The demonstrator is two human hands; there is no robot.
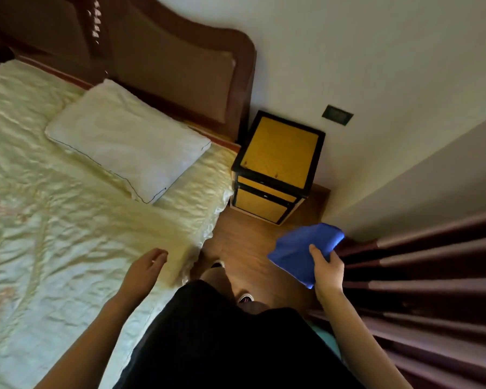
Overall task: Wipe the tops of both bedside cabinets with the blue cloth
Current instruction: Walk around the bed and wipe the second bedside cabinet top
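Observation:
A bedside cabinet [281,155] with a yellow top, black frame and two yellow drawer fronts stands against the wall, right of the bed head. Nothing lies on its top. My right hand [327,273] holds a folded blue cloth [303,248] in the air above the wooden floor, nearer to me than the cabinet and apart from it. My left hand [145,272] hangs over the bed's edge, fingers loosely curled, holding nothing. Only one cabinet is in view.
The bed [54,220] with a pale satin cover and a white pillow [124,141] fills the left. A dark wooden headboard [180,66] stands behind it. Dark curtains [432,276] hang at the right. A narrow strip of wooden floor [244,242] leads to the cabinet.

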